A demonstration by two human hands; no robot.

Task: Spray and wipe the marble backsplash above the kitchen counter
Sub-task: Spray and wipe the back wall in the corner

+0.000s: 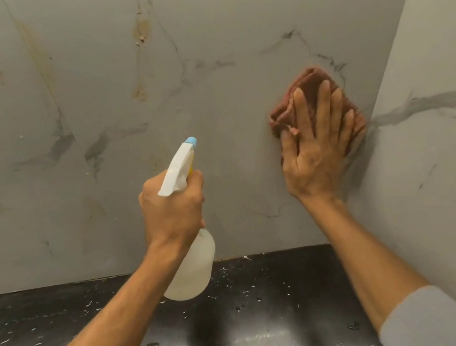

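Right hand (pixel 317 148) presses the brown cloth (pixel 311 77) flat-fingered against the marble backsplash (pixel 118 71), spreading pressure for wiping. Left hand (pixel 171 207) grips the spray bottle (pixel 196 268), nozzle facing the marble, likely ready to respray.

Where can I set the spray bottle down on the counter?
The black counter is bare, though wet with droplets, between the two forearms and left of the left forearm, up to the backsplash. Crowded only by the right corner, where the right hand presses the cloth.

Left hand (pixel 171 207) holds spray bottle (pixel 191 266) above counter (pixel 65 319); right hand (pixel 315 148) presses cloth (pixel 311 85) on backsplash (pixel 118 71).
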